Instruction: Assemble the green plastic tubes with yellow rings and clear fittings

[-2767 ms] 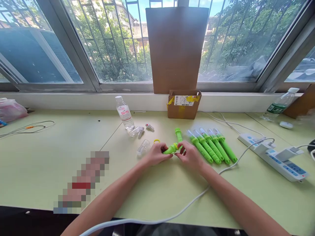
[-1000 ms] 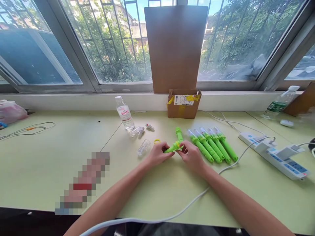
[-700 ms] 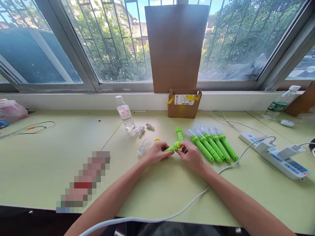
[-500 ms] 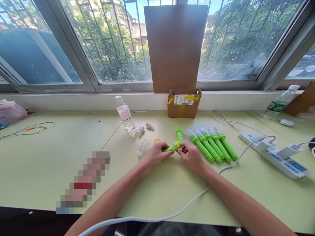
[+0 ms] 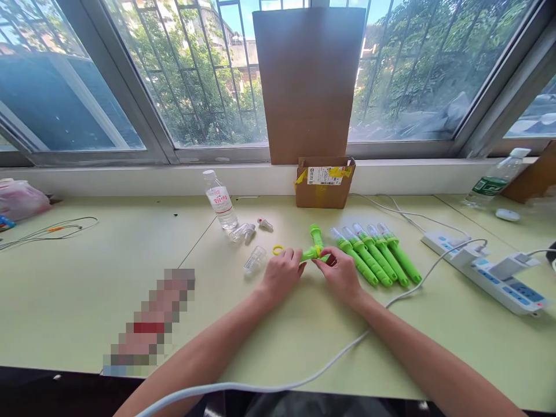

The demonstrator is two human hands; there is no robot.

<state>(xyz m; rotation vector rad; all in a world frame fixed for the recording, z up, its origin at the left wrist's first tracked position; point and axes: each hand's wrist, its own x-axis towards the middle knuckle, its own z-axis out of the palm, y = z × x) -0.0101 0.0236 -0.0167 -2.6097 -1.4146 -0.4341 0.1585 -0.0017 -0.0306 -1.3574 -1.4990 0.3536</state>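
Pinching that little green stick (image 5: 311, 253) between your left hand (image 5: 281, 273) and right hand (image 5: 343, 273), you've got light, stiff, slick-looking plastic, so keep fingers closed near its ridged middle.

glossy green plastic tube (image 5: 311, 253), matt table (image 5: 87, 278), cardbd box (image 5: 324, 188)

Both bare forearms reach forward from the near edge and converge toward the middle. The left hand (image 5: 283, 272) lies palm down, knuckles up, its fingers curled and pinched together at the far right tip. The right hand (image 5: 343, 271) mirrors it from the right, fingers bent inward, thumb and forefinger closed in a pinch. The two sets of fingertips sit just beside each other, almost touching. Both wrists are held low and straight.
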